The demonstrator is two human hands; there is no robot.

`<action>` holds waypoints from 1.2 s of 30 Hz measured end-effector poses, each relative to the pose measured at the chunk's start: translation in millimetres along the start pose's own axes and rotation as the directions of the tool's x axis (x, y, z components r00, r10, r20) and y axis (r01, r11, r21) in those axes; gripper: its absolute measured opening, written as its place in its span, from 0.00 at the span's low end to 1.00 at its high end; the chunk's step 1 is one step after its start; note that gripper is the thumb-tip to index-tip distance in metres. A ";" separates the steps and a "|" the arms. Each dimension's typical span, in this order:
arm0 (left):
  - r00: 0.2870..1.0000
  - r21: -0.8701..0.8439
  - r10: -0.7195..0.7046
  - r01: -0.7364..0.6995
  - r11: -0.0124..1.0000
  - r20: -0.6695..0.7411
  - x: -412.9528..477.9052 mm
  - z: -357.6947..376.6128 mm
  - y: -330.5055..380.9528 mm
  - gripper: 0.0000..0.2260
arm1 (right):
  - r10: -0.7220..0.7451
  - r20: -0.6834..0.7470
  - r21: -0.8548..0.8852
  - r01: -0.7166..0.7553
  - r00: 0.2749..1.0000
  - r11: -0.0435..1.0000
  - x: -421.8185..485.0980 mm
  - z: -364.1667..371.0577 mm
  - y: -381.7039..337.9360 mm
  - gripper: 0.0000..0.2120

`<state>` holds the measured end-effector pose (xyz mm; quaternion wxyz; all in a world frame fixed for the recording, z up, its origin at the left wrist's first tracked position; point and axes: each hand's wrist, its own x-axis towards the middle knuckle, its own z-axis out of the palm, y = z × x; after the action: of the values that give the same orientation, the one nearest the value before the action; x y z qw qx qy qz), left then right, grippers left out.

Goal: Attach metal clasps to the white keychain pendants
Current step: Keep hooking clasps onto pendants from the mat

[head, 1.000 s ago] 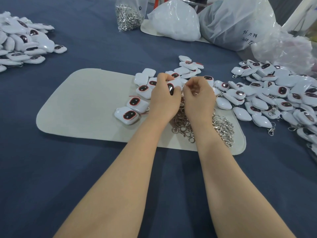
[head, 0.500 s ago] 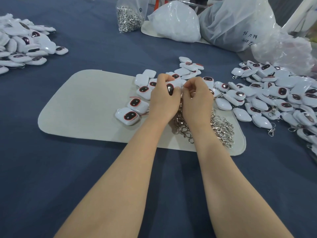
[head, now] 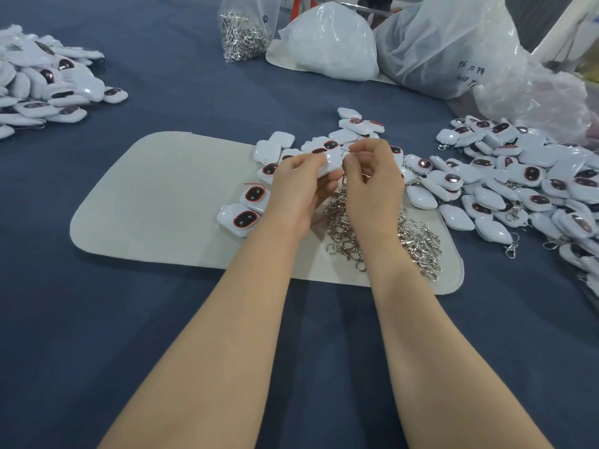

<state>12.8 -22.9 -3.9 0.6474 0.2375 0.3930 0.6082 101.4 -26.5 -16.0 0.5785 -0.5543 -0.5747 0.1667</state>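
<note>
Though inked on the plastic bag (head: 453, 43), unreadable — left hand (head: 298, 186) gripping a pendant (head: 330, 163), right hand (head: 372, 179) pinching a clasp (head: 344, 184), close together; bare mat (head: 155, 196) leftward.

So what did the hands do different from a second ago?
The left hand rolled outward, turning the white pendant it grips so its dark window no longer shows. The right hand still pinches a clasp at the pendant's end. Nothing was let go. The clasp pile, the loose pendants and the mat stayed put.
</note>
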 end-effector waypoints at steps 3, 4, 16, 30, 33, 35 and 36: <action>1.000 -0.019 0.009 -0.010 1.000 -0.023 -1.1 -0.5 0.5 0.05 | -0.049 -0.016 -0.052 0.049 0.999 0.997 0.1 0.2 -0.7 0.05; 0.999 -0.003 0.026 -0.026 1.000 -0.037 -0.7 -0.8 0.5 0.07 | -0.059 -0.015 -0.065 0.058 0.998 0.996 0.0 0.4 -0.3 0.05; 0.870 0.546 0.473 -0.466 0.697 0.139 -5.6 -1.6 -5.1 0.13 | 0.011 0.082 -0.118 -0.001 0.997 0.993 0.8 2.1 6.2 0.06; 0.973 0.240 0.230 -0.222 0.945 -0.005 1.5 2.7 -5.0 0.13 | 0.112 -0.016 0.075 -0.110 0.994 0.991 4.9 -0.2 1.1 0.04; 0.974 0.243 0.228 -0.220 0.945 -0.004 0.5 2.5 -4.6 0.13 | 0.085 -0.048 0.073 -0.081 0.995 0.994 3.8 0.0 0.4 0.04; 0.976 0.226 0.219 -0.211 0.951 -0.010 -0.7 2.7 -3.9 0.12 | 0.046 -0.053 0.030 -0.044 0.998 0.999 2.5 0.1 0.1 0.06; 0.977 0.218 0.214 -0.206 0.954 -0.014 -0.8 2.7 -3.5 0.12 | 0.029 -0.053 0.010 -0.029 0.998 1.000 1.7 0.1 0.0 0.07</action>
<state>17.0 -23.8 -5.0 0.5423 0.3350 0.4412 0.6317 101.8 -25.0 -15.2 0.5935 -0.5643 -0.5502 0.1628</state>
